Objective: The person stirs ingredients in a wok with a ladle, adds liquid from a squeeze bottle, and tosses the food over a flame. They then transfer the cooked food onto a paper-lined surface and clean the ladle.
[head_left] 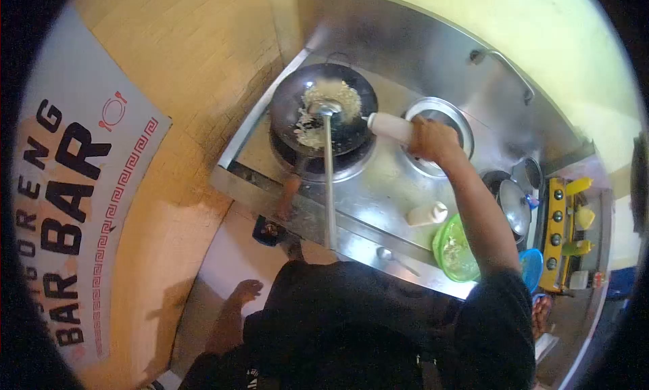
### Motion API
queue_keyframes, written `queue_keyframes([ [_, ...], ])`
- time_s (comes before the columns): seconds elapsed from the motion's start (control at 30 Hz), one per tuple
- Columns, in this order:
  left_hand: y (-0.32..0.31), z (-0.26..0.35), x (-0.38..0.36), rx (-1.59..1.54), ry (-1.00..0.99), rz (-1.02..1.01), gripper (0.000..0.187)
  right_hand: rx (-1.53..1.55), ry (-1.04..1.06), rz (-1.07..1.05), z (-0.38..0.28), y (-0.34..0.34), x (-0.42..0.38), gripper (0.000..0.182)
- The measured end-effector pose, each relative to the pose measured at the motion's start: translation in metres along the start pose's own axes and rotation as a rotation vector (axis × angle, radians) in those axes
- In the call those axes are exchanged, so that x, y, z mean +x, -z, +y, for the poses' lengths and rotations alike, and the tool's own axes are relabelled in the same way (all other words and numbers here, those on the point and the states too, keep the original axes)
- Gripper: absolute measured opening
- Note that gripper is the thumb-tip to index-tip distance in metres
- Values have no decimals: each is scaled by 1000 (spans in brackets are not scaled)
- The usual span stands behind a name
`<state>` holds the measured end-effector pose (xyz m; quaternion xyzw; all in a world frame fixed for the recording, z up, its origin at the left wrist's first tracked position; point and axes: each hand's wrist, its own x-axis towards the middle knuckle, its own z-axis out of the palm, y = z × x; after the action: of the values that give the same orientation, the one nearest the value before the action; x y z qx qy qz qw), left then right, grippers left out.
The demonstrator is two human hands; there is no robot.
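Black shirt [324, 322] closest; right hand [434, 140] has fingers round the bottle [390, 127], nozzle wok-side [286, 106]; left hand [247, 292] lower, fingers loosely open.

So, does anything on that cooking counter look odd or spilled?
I see no clear spill. Slightly odd: the ladle rests unheld in the wok, its long handle jutting toward the counter's front edge.

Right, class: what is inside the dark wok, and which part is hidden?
Inside the wok, pale food in small pieces lies spread out. The ladle covers part of the middle, so whatever is directly beneath its head cannot be seen.
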<state>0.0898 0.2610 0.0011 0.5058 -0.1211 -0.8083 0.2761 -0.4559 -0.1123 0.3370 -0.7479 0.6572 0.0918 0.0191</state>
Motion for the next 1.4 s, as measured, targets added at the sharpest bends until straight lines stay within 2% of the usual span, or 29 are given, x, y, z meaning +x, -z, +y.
queue_keyframes([
  [0.07, 93, -24, -4, -325, 88, 30, 32, -167, 21, -40, -40, -16, 50, 48],
  [0.13, 118, -30, -41, -35, -15, 521, 25, -370, 85, -118, -66, -27, 83, 45],
  [0.23, 173, -6, -76, -88, 319, 637, 15, -476, 62, -198, -88, -23, 101, 41],
  [0.27, 189, -5, -82, -95, 362, 644, 15, -472, 53, -83, -96, -22, 99, 36],
  [0.37, 220, -14, -87, -166, 273, 545, 17, -539, 125, -261, -119, -5, 106, 33],
  [0.43, 228, -22, -75, -287, 169, 407, 18, -582, 135, -179, -126, 1, 111, 32],
  [0.47, 230, -25, -64, -406, 129, 256, 18, -599, 138, -135, -127, 4, 115, 31],
  [0.53, 229, -25, -40, -655, 92, -67, 19, -645, 116, -329, -127, 6, 123, 39],
  [0.57, 226, -25, -27, -598, 62, -92, 20, -663, 100, -430, -126, 5, 125, 43],
  [0.63, 222, -31, -3, 187, -121, 99, 23, -633, 63, -370, -124, 1, 127, 48],
  [0.7, 218, -34, 23, 556, -254, 128, 26, -611, 42, -319, -119, 1, 134, 52],
  [0.73, 222, -28, 32, 539, -292, 67, 27, -596, 34, -300, -115, 3, 140, 52],
  [0.77, 228, -25, 29, 379, -186, 60, 26, -577, 24, -282, -110, 4, 146, 53],
  [0.83, 191, 31, -4, 47, 16, 96, 26, -638, 44, -153, -123, 33, 149, 35],
  [0.9, 184, 46, -13, -10, -22, 362, 27, -662, 44, -63, -133, 58, 161, 24],
  [0.93, 214, 39, 8, -99, 80, 323, 25, -656, 34, -39, -135, 65, 172, 22],
  [0.97, 247, 28, 21, -298, 98, 110, 24, -652, 22, -42, -136, 70, 183, 32],
  [1.03, 257, 35, 20, -695, 131, -324, 21, -650, 7, -48, -141, 79, 200, 54],
  [1.07, 259, 29, 12, -697, 85, -150, 19, -663, 14, -53, -143, 81, 205, 55],
  [1.17, 255, 8, 12, -348, -35, 255, 22, -697, 25, -79, -162, 102, 213, 59],
  [1.27, 238, -11, 12, -33, -22, 307, 22, -718, 3, -120, -173, 108, 226, 59],
  [1.37, 250, -43, 24, -597, 57, -288, 16, -748, 10, -126, -168, 94, 244, 57],
  [1.4, 243, -47, 22, -544, 27, -223, 16, -742, 17, -129, -170, 92, 245, 57],
])
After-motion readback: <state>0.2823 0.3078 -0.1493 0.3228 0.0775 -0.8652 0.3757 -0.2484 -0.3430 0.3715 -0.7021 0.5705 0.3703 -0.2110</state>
